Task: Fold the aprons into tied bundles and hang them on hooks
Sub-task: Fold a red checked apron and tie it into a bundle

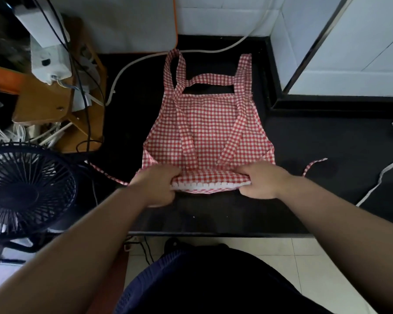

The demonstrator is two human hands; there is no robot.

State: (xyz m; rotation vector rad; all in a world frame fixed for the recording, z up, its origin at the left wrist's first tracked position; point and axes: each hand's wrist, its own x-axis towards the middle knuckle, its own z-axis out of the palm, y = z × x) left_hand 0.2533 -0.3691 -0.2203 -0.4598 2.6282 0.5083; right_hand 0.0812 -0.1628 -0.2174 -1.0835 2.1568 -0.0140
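Red gingham apron (204, 123) is flat on the black tabletop (304, 141). Both hands, left (156, 185) and right (260, 181), pinch its near hem, looks like it's rolled over.

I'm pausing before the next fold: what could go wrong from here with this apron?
The left hand and right hand grip the hem only at its ends, so the fold may sag midway. The loose straps across the apron could bunch inside. The left tie trails toward the fan and might snag.
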